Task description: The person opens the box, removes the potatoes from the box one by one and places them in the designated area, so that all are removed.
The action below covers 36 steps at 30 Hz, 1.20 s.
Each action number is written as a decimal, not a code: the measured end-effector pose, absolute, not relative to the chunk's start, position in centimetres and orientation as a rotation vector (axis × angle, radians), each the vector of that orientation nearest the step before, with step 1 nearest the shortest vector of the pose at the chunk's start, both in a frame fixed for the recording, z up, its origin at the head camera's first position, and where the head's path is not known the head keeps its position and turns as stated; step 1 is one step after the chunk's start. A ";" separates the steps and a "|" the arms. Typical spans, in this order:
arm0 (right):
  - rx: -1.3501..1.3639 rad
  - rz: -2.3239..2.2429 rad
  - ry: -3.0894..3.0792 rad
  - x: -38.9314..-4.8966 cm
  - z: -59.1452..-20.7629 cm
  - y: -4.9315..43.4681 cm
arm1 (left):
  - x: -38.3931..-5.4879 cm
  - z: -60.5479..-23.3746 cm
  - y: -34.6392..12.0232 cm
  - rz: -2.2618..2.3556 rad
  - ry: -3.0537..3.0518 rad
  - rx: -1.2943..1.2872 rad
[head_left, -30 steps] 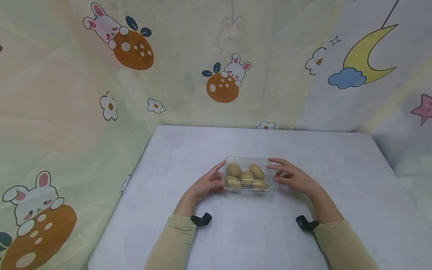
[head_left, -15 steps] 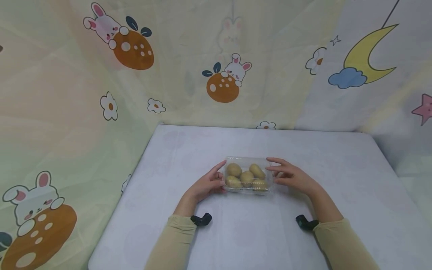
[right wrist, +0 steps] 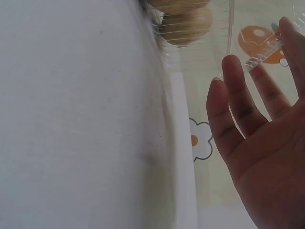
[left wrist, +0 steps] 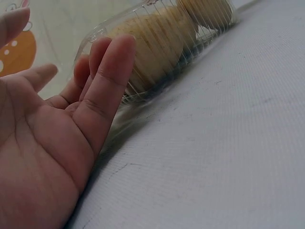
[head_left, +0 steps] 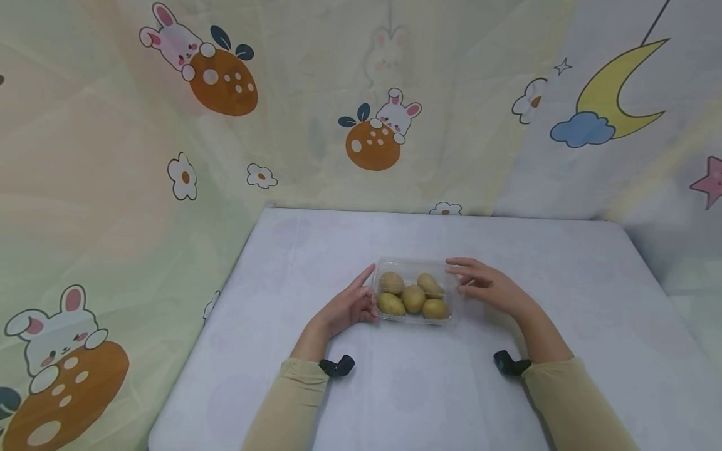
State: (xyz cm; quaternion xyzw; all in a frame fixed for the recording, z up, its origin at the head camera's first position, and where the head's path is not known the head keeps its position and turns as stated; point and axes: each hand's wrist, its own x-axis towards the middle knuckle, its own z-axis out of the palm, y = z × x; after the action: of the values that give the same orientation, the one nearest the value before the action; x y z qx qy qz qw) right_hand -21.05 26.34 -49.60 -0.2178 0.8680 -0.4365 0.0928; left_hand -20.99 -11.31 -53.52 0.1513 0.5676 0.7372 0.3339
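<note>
A clear plastic clamshell box (head_left: 416,321) with several potatoes (head_left: 413,299) in it stands mid-table. Its clear lid (head_left: 417,266) appears raised at the front. My left hand (head_left: 346,308) lies along the left end, index finger stretched towards the back corner. Up close, the fingers of my left hand (left wrist: 57,129) lie against that end, fairly straight. My right hand (head_left: 496,289) is at the right end, fingertips at the lid's edge. In the right wrist view, a ribbed strip of the lid (right wrist: 263,56) meets the fingertips of my right hand (right wrist: 262,129), whose fingers are extended.
A white cloth covers the table (head_left: 412,388). Behind and beside it hangs a printed curtain (head_left: 451,150) with rabbits, flowers and a moon. Dark wrist-worn cameras sit at the left cuff (head_left: 336,366) and right cuff (head_left: 510,363).
My right hand has risen slightly and moved a little back. The lid's glare has gone from the front potatoes, and its front appears lifted. My left hand stays at the left end.
</note>
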 end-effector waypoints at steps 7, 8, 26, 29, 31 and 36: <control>-0.633 -1.307 2.581 -21.4 -49.1 26.3 | -21.1 -53.8 -11.3 1.943 1.452 0.377; -0.626 -1.313 2.581 -21.4 -49.1 26.3 | -21.1 -53.9 -11.3 1.946 1.450 0.373; -0.376 -1.255 2.643 -23.1 -47.6 25.8 | -21.1 -54.0 -11.4 1.913 1.474 0.432; -0.382 -1.275 2.649 -23.7 -47.6 25.6 | -21.2 -54.0 -11.4 1.913 1.480 0.436; -0.389 -1.293 2.654 -24.0 -47.6 25.4 | -21.2 -54.0 -11.4 1.915 1.480 0.438; -0.387 -1.301 2.673 -24.6 -47.8 25.1 | -21.1 -54.0 -11.5 1.921 1.471 0.440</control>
State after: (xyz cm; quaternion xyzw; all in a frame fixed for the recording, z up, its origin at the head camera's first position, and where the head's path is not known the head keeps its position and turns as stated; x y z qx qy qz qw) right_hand -24.62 25.10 -47.77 -0.1287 0.8894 -0.4328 0.0717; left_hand -21.14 -11.48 -54.03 0.1686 0.5637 0.7361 0.3346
